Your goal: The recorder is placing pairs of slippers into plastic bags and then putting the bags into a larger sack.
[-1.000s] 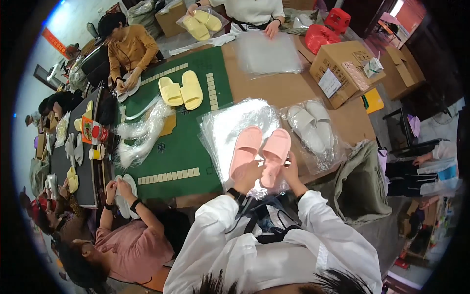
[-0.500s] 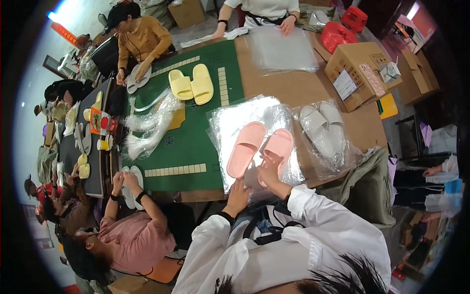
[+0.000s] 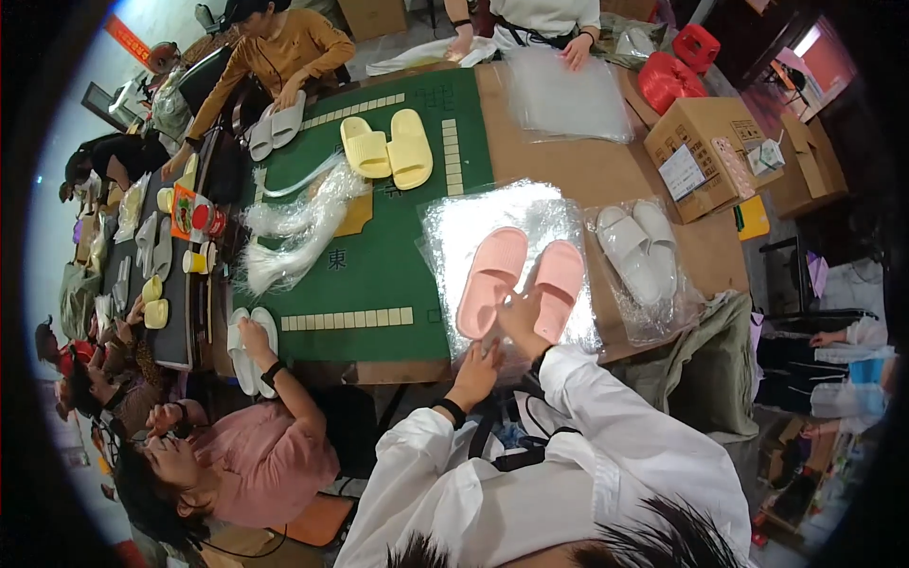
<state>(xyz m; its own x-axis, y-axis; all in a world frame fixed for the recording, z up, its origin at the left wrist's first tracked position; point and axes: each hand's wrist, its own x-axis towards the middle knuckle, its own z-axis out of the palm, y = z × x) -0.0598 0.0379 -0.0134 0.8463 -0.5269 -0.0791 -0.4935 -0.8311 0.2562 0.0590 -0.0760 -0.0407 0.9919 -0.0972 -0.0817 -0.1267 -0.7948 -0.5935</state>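
A pair of pink slide slippers (image 3: 561, 275) lies on a stack of clear plastic sheets or bags (image 3: 454, 222) before me, toes pointing away. My right hand (image 3: 519, 322) reaches in between the two slippers at their heel halves, fingers spread and touching pink rubber; exactly which edge they press is hard to see. By the heel of the left slipper is my left hand (image 3: 476, 372), its fingers apart over the near edge of the plastic, holding nothing visible. To the right sits a grey pair of slippers (image 3: 639, 251) on or in clear plastic.
Yellow slippers (image 3: 409, 150) and a bundle of clear strands (image 3: 294, 227) lie on the green mat (image 3: 379, 284). Clear sheets (image 3: 568, 99) are stacked at the far side, near a cardboard box (image 3: 705, 151). A co-worker in pink (image 3: 256, 454) sits at left; others work across the table.
My right hand has moved off the right slipper's heel into the gap between the pair. The co-worker in pink has lifted one hand off the white slippers; the one in orange reaches left.
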